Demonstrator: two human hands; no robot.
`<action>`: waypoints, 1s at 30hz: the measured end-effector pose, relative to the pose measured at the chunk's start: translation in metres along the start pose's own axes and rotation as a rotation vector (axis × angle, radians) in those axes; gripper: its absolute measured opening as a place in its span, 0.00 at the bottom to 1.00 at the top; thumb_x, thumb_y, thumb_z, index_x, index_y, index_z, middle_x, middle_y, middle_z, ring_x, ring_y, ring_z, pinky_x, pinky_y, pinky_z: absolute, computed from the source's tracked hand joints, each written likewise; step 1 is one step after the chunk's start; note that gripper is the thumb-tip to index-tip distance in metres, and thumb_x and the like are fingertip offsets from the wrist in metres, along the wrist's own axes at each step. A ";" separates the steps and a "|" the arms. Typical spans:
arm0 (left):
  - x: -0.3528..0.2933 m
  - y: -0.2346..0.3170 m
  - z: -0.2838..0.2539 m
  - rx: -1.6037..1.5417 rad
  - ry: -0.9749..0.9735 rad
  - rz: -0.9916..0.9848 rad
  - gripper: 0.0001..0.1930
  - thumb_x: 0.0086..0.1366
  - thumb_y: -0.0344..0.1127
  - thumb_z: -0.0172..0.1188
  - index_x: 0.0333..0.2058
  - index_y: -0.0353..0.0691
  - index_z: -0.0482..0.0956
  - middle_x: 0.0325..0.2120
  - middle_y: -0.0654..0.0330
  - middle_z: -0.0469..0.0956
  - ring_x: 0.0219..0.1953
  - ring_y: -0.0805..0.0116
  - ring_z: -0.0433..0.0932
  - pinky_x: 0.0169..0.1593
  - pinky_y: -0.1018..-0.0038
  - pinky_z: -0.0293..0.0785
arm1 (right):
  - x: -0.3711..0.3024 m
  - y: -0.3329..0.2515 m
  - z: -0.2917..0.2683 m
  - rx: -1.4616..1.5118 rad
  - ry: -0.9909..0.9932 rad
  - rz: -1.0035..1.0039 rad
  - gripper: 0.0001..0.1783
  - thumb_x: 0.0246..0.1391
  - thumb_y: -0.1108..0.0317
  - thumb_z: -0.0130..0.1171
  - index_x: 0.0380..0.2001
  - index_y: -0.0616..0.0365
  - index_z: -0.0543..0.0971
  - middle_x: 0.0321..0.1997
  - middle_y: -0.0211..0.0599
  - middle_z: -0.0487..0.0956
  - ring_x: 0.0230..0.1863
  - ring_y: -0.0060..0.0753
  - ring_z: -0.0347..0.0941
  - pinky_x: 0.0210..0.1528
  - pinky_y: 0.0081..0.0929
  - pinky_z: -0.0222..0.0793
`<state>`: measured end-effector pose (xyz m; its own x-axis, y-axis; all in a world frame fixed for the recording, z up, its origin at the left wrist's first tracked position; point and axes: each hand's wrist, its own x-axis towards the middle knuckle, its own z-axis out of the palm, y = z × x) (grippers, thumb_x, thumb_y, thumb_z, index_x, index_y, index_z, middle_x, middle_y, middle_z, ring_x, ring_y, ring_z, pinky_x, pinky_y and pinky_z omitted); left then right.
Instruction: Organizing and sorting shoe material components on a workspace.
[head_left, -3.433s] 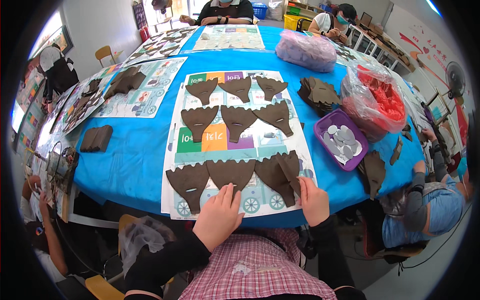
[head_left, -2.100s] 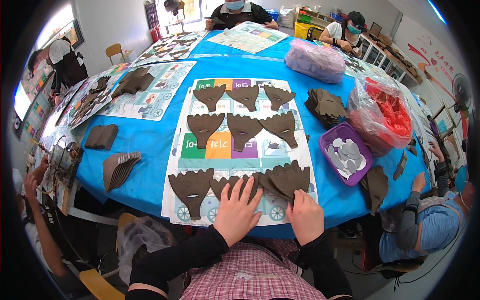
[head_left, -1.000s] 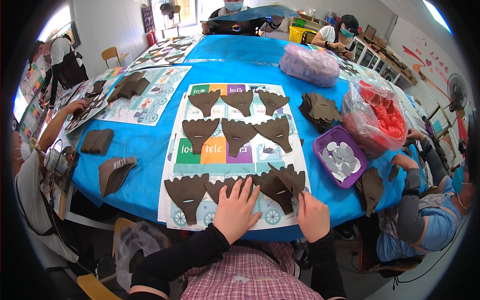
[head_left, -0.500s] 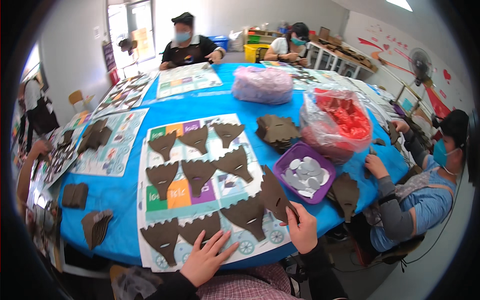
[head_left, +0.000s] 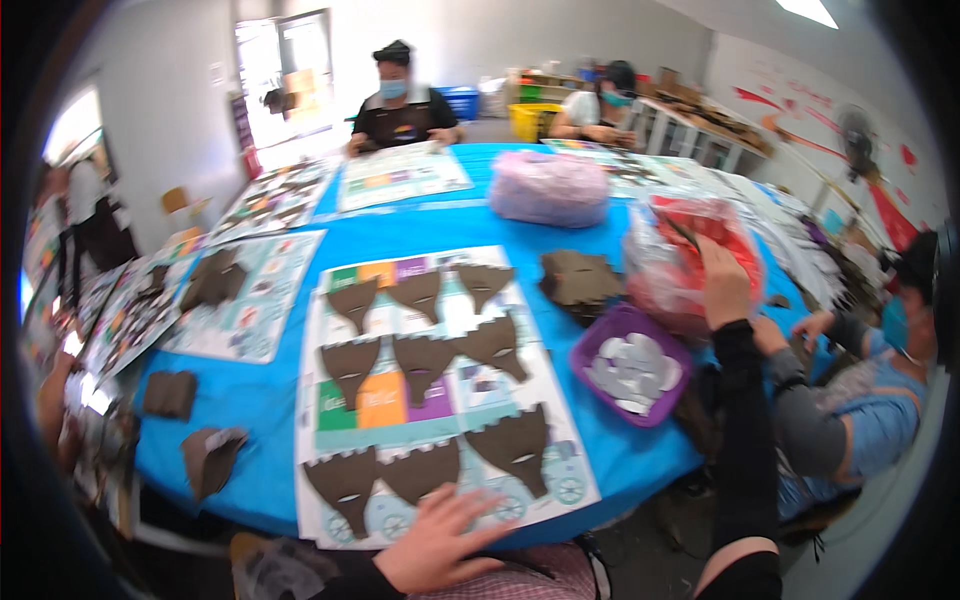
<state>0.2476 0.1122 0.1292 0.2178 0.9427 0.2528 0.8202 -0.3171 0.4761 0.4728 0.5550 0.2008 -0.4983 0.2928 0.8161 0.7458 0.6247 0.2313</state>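
My left hand (head_left: 448, 545) rests, fingers spread, at the near edge of a printed sheet (head_left: 448, 443) and touches the lowest row of brown pieces. Several flat, dark brown, fan-shaped cut-outs lie there in rows, each with a scalloped edge and a slit, such as the brown cut-out (head_left: 510, 450) at the lower right. Stretched out to the right, my right hand (head_left: 727, 282) is over a red bag (head_left: 708, 222) inside clear plastic. Its fingers are closed on a thin dark brown cut-out (head_left: 680, 229), seen nearly edge-on and blurred.
A purple basket (head_left: 584, 392) holds white oval discs. Behind it lies a stack of brown pieces (head_left: 580, 280), with a pinkish plastic bag (head_left: 550, 190) farther back. A co-worker in blue (head_left: 870, 420) sits close on my right. Two others sit across the blue-covered table (head_left: 420, 222).
My right hand has swung from beside the sheet out to the red bag, carrying the brown cut-out. My left hand stays near the sheet's front edge. The whole view has shifted slightly.
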 end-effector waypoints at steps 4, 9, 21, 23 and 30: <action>0.029 0.039 -0.064 -1.187 -0.134 0.477 0.16 0.70 0.33 0.46 0.51 0.32 0.75 0.49 0.51 0.74 0.53 0.54 0.69 0.56 0.63 0.62 | -0.052 0.019 0.045 -0.181 -0.544 0.176 0.17 0.48 0.73 0.48 0.42 0.56 0.77 0.41 0.41 0.78 0.45 0.46 0.74 0.44 0.44 0.66; 0.047 0.078 -0.062 -1.592 0.072 0.762 0.15 0.69 0.26 0.44 0.50 0.30 0.75 0.50 0.47 0.71 0.52 0.53 0.70 0.55 0.63 0.63 | -0.057 0.005 0.021 -0.028 -0.309 0.165 0.24 0.48 0.79 0.49 0.51 0.60 0.71 0.57 0.46 0.68 0.59 0.51 0.63 0.60 0.43 0.58; 0.057 0.072 -0.058 -1.505 0.114 0.912 0.10 0.68 0.25 0.45 0.42 0.33 0.77 0.44 0.50 0.72 0.45 0.55 0.72 0.51 0.66 0.66 | -0.094 -0.150 -0.124 0.454 -0.250 -0.076 0.21 0.42 0.83 0.51 0.44 0.61 0.76 0.51 0.45 0.73 0.53 0.48 0.67 0.55 0.39 0.62; 0.047 0.075 -0.067 -1.554 0.082 0.641 0.11 0.69 0.27 0.46 0.44 0.34 0.76 0.42 0.50 0.73 0.45 0.56 0.72 0.50 0.66 0.66 | -0.112 -0.156 -0.142 0.515 -0.288 -0.059 0.22 0.39 0.84 0.52 0.42 0.60 0.77 0.48 0.44 0.74 0.50 0.47 0.69 0.51 0.38 0.64; -0.025 -0.052 -0.066 0.167 0.237 -0.705 0.26 0.63 0.39 0.57 0.56 0.32 0.66 0.57 0.44 0.65 0.61 0.48 0.62 0.63 0.59 0.55 | -0.187 -0.173 -0.144 0.664 -0.565 0.013 0.23 0.40 0.80 0.53 0.45 0.62 0.75 0.47 0.42 0.75 0.51 0.48 0.69 0.53 0.41 0.62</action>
<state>0.1647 0.0986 0.1539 -0.4913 0.8628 0.1193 0.7962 0.3894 0.4630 0.5001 0.2877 0.0844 -0.7674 0.5085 0.3905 0.4291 0.8599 -0.2766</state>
